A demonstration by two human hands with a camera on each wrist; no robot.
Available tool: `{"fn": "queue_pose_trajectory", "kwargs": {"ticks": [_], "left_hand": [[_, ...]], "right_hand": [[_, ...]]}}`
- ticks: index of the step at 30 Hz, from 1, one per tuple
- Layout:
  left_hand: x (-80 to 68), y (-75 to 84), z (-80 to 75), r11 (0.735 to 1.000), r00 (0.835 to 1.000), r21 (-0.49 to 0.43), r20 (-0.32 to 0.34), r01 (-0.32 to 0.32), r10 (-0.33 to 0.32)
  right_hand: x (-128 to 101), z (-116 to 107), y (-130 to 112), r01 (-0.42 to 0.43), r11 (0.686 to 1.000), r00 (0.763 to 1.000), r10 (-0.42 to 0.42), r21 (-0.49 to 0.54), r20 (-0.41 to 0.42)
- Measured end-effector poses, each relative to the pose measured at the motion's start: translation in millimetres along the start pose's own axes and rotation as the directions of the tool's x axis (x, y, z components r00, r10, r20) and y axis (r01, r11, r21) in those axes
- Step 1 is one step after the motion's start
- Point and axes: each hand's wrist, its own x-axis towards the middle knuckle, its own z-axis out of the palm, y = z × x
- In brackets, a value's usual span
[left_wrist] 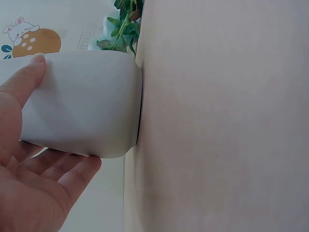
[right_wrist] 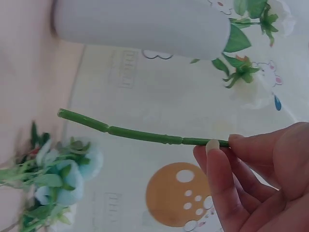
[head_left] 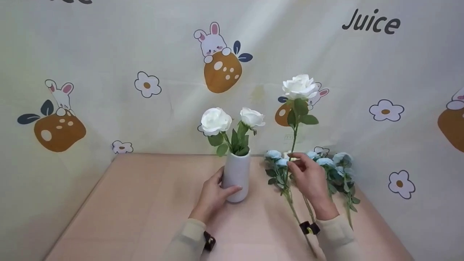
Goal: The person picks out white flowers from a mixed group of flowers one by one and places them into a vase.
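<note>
A white vase (head_left: 236,174) stands upright on the table, holding two white roses, a rounder left one (head_left: 216,121) and a smaller right one (head_left: 252,117). My left hand (head_left: 214,194) grips the vase low on its side, thumb across the front; in the left wrist view the vase (left_wrist: 87,101) has its base at the tabletop. To the right of the vase, my right hand (head_left: 311,179) pinches another white rose (head_left: 299,87) by its stem, bloom up. In the right wrist view the bare lower stem (right_wrist: 140,135) extends past the fingertips, its cut end free in the air.
Several light blue flowers (head_left: 326,163) with leafy stems lie on the right side of the pink-covered table (head_left: 145,203), behind and beneath my right hand. A printed cloth (head_left: 170,47) with rabbits and fruit hangs behind the table. Dark wrist devices (head_left: 310,228) sit at both sleeves.
</note>
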Motion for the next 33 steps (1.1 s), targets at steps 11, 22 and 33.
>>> {"fn": "queue_pose_trajectory", "kwargs": {"ticks": [11, 22, 33], "left_hand": [[0.3, 0.5, 0.2, 1.000, 1.000, -0.026, 0.014, 0.012, -0.012], [-0.8, 1.3, 0.8, 0.997, 0.999, -0.069, 0.012, 0.035, -0.035], [0.4, 1.1, 0.6, 0.999, 1.000, -0.042, 0.012, 0.021, -0.020]], "right_hand": [[20, -7, -53, 0.117, 0.989, 0.992, -0.112, 0.085, -0.059], [31, -2, -92, 0.167, 0.956, 0.983, -0.142, 0.239, -0.120], [31, 11, -108, 0.282, 0.883, 0.956, -0.228, 0.375, -0.182]]}}
